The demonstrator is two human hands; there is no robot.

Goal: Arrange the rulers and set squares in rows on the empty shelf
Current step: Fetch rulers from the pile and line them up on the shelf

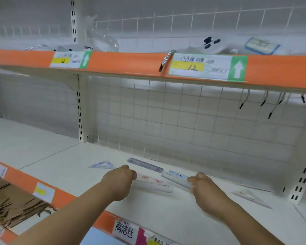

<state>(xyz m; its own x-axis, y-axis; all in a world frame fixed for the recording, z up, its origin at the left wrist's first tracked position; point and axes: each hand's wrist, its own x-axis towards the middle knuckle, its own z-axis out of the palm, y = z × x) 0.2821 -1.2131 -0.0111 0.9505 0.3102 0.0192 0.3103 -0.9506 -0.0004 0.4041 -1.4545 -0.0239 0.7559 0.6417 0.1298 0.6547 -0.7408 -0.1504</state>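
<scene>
The left hand [120, 183] was curled into a loose fist, knuckles up. It appeared to pinch the near end of the pink-printed ruler [148, 178], though the fingertips were hidden beneath the hand. The right hand [207, 190] was likewise narrow, its fingers and thumb closed on the end of the blue-printed ruler [177, 176], which lay slanted between the two hands. Just in front of the pink one lay a clear ruler [157, 187], and just behind it a grey-purple ruler [145, 164], all four crowded together at differing angles.

Farther out, a blue set square [102, 165] lay flat to the left of the cluster. A clear set square [251, 197] lay well apart to the right, near the slotted upright.

All of these rested on the white shelf [60, 156], in front of its wire grid back [166, 121]. Blur made finer detail unreadable.

Judged from this layout, the work was at the straightening step: the items were on the shelf but not yet in rows. The next move would call for turning the two held rulers parallel to the shelf's front edge and setting them side by side without overlap. The other rulers would then need lining up, and the two scattered set squares gathering into a row of their own. Thin flat plastic would likely slide easily, so light, level pushes seemed advisable.
</scene>
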